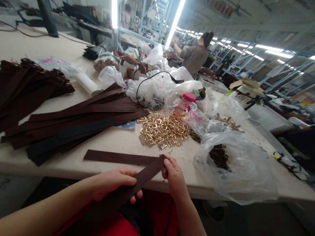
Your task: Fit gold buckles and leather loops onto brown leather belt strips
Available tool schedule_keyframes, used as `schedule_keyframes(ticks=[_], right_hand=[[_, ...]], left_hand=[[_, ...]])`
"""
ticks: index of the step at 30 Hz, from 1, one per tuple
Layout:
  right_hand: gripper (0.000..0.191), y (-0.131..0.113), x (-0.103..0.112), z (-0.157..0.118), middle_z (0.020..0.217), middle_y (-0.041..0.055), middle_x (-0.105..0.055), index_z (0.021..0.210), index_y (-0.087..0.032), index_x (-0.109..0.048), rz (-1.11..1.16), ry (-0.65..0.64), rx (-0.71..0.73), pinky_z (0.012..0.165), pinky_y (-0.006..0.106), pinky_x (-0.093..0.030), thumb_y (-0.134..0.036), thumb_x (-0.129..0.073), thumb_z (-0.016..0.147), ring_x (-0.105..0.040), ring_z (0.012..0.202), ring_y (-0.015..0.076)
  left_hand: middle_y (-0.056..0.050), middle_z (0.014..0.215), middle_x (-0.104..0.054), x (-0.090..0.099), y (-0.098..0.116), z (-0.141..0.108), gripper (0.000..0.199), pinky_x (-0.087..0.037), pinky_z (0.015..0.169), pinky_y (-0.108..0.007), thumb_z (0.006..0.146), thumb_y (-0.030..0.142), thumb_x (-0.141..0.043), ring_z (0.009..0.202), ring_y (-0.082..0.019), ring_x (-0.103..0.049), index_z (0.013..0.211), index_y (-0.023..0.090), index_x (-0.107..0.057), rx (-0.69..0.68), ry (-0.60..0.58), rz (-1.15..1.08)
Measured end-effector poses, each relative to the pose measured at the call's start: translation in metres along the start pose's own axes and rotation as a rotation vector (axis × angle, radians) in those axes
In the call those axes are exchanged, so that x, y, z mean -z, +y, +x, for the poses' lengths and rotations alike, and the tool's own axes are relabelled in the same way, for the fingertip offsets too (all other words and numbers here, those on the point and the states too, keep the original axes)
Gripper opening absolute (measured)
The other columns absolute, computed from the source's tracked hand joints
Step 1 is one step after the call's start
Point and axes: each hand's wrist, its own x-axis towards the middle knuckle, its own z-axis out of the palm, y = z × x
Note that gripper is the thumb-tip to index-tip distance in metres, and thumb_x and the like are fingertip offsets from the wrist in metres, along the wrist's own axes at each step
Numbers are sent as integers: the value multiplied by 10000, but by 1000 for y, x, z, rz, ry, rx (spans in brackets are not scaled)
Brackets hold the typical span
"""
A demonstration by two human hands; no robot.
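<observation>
A dark brown leather strap (141, 181) runs slantwise across my lap up to the table's front edge. My left hand (122, 183) is closed around its middle, thumb on top and fingers beneath. At the upper end, my right hand (172, 172) pinches the strap's tip between thumb and fingers. Just behind it, a second brown strap (118, 157) lies flat along the table. Beyond that sits a heap of gold metal buckles (163, 131). To the left, a fanned stack of brown straps (74, 121) rests on the table.
Another pile of brown straps (16, 87) lies far left. At right, an open clear plastic bag (247, 166) holds small dark pieces. Plastic bags (160, 85) and a pink-lidded bottle (185, 104) crowd the back. A co-worker (194, 57) is farther off. The white table (67, 169) ends before me.
</observation>
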Motion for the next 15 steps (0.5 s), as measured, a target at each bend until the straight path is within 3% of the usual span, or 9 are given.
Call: schedule_keyframes(ticks=[6, 12, 15], right_hand=[[486, 6, 13, 21, 431, -98, -341, 1041, -109, -563, -26, 68, -10, 386, 187, -203, -461, -569, 705, -272, 392, 62], [443, 11, 35, 42, 470, -80, -393, 1026, -124, -576, -88, 181, 6, 392, 174, -258, -435, -587, 711, -330, 412, 62], [434, 16, 38, 46, 493, -69, -415, 1027, -128, -584, -127, 195, 19, 394, 175, -266, -427, -595, 713, -343, 422, 65]], left_hand=[[-109, 860, -674, 19, 2, 4, 397, -481, 554, -221, 739, 385, -594, 684, -162, -631, 1034, 122, -556, 69, -36, -93], [-125, 894, -676, 60, -3, -18, 433, -490, 578, -256, 787, 437, -527, 714, -192, -638, 1085, 125, -569, 90, -46, -111], [-113, 864, -685, 70, -4, -29, 435, -485, 583, -275, 771, 443, -541, 675, -195, -633, 1066, 128, -588, 80, -24, -74]])
